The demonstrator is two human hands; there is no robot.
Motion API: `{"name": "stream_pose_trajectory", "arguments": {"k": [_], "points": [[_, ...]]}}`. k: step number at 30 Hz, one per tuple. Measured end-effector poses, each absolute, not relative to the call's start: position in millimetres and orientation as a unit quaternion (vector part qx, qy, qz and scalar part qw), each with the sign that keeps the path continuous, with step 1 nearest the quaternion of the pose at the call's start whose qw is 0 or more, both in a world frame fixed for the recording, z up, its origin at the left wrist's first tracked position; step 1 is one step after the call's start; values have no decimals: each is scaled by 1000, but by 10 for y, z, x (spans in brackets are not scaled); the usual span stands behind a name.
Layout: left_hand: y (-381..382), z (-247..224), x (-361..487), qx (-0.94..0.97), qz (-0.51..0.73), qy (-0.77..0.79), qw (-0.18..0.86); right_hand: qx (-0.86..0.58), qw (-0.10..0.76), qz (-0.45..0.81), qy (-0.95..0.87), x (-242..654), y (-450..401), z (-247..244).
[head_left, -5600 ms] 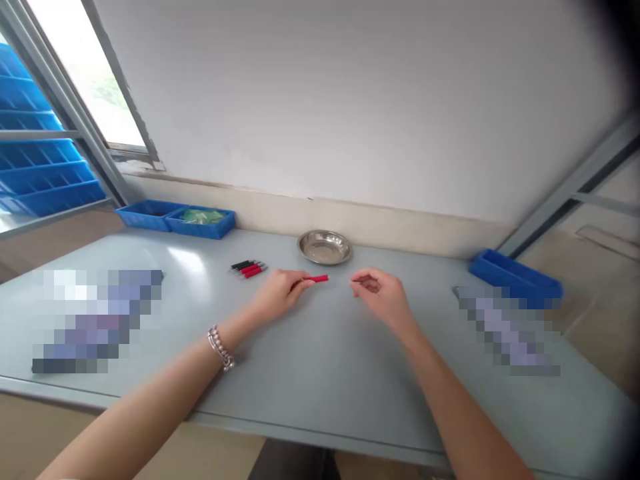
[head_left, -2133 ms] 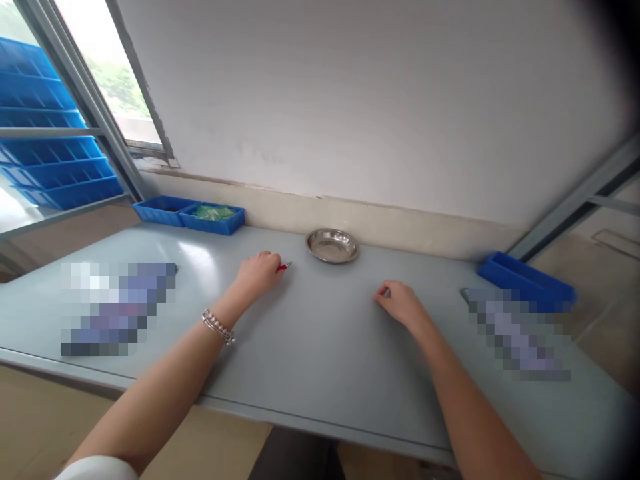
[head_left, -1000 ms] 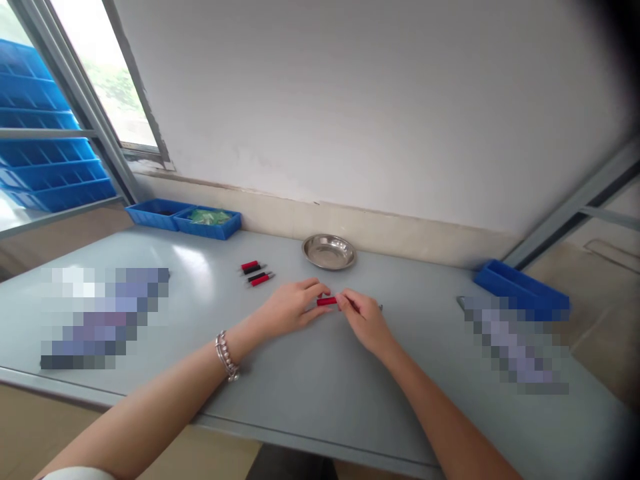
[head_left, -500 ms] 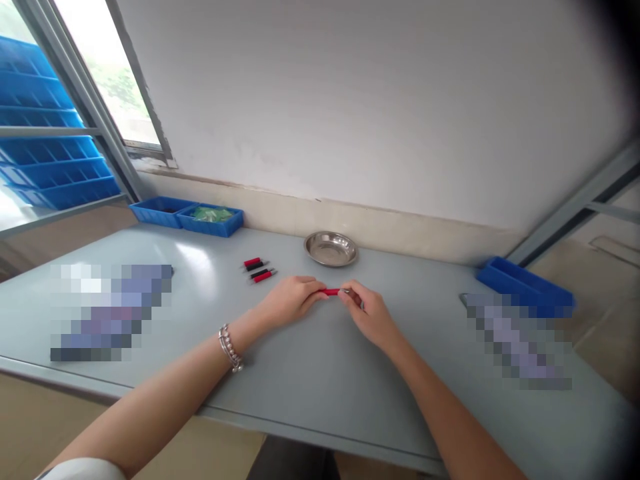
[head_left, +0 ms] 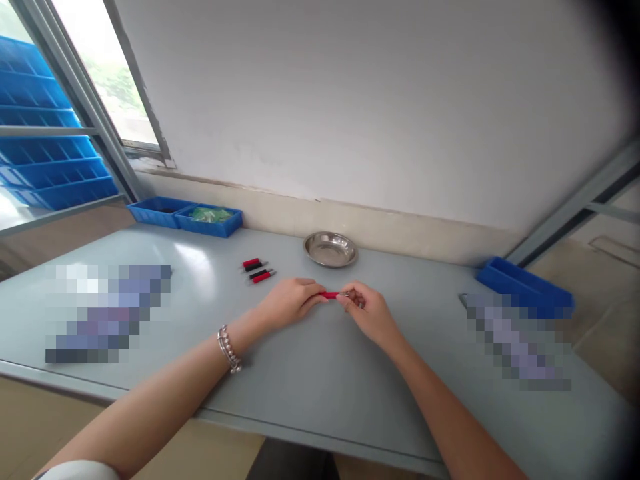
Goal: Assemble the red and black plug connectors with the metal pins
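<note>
In front of me, just above the grey table (head_left: pixel 310 380), both hands meet on a slim red pen-like piece (head_left: pixel 329 295) with a metallic end. My left hand (head_left: pixel 290 300) grips its left end, fingers closed. At the metallic end, my right hand (head_left: pixel 367 308) pinches with thumb and fingertips. The fingers hide both ends, so I cannot tell its exact kind. Left of and beyond my left hand lie similar pieces: two red, one of them a red piece (head_left: pixel 262 277), and two black, including a black piece (head_left: pixel 253 267).
A round metal dish (head_left: pixel 331 250) sits near the wall. Blue bins stand at the back left, one bin (head_left: pixel 220 227) holding green-tinted plastic. Another blue bin (head_left: pixel 525 287) is at the right. Blurred-out flat items lie left (head_left: pixel 113 313) and right (head_left: pixel 513 340).
Both hands keep hold of the red pen-like piece. My right fingers have shifted slightly around its metallic end. The view has moved very little, and the other pieces lie as before.
</note>
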State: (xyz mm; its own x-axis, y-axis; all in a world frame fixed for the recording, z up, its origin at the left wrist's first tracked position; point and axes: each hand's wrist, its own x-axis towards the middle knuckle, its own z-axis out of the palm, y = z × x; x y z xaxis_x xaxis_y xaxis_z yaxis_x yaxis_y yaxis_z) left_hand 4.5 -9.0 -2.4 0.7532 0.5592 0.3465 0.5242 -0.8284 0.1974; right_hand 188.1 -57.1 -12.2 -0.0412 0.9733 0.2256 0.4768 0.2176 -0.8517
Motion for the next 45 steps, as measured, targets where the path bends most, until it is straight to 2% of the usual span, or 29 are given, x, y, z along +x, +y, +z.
{"name": "stream_pose_trajectory", "arguments": {"k": [6, 14, 23, 30, 36, 42, 45], "points": [[-102, -8, 49, 934, 209, 284, 56, -533, 436, 376, -620, 1860, -574, -136], [-80, 0, 47, 932, 202, 288, 86, -509, 457, 343, -643, 1892, -553, -144], [-53, -22, 31, 933, 206, 270, 120, -490, 490, 409, -594, 1844, -565, -139], [-77, 1, 61, 931, 200, 270, 144, -495, 505, 375, -599, 1831, -577, -136], [-55, 109, 22, 915, 181, 259, 250, -477, 498, 345, -637, 1851, -580, -130], [-4, 163, -80, 850, 95, 228, 465, -456, 476, 335, -673, 1858, -636, -61], [27, 156, -126, 815, 76, 220, 531, -459, 487, 317, -672, 1923, -640, -16]]}}
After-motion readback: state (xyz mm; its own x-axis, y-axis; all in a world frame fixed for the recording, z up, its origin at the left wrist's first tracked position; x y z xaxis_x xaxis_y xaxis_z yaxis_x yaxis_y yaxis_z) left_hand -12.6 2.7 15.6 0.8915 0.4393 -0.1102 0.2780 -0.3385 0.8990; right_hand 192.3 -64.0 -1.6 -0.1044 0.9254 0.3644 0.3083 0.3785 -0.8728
